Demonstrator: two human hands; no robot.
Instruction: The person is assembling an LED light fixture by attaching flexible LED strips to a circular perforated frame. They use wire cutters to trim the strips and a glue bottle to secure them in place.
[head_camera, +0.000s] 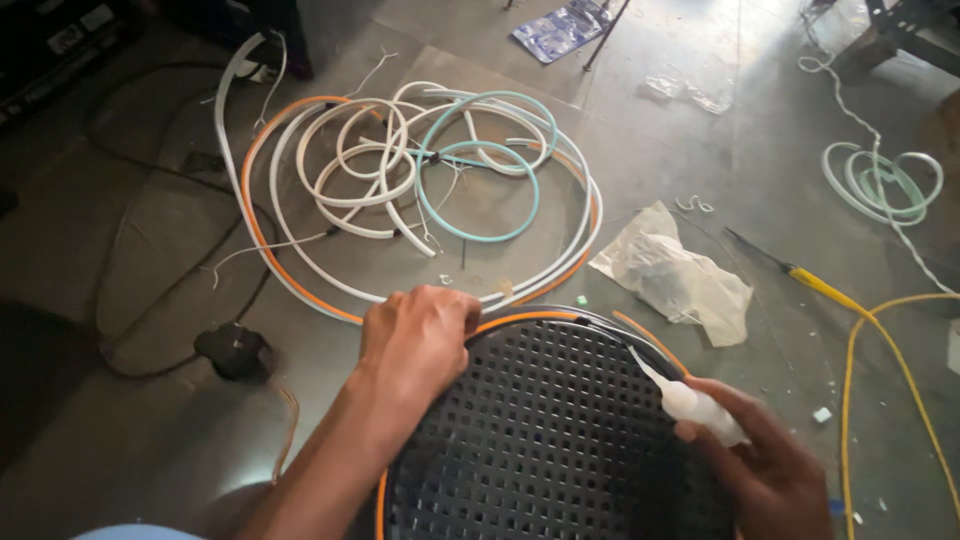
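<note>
A black perforated round panel (560, 440) lies in front of me with an orange flexible strip (530, 318) running along its rim. My left hand (415, 340) presses down on the strip at the panel's top left edge, fingers curled over it. My right hand (765, 470) holds a small white squeeze tube (690, 402), its thin nozzle pointing at the panel's right rim near the orange strip.
A tangle of white, orange and teal strips (420, 180) lies on the concrete floor beyond the panel. Crumpled clear plastic (680, 275), a yellow-handled screwdriver (800, 275), a yellow cable (880, 330), a pale green coil (885, 185) and a black power adapter (232, 350) lie around.
</note>
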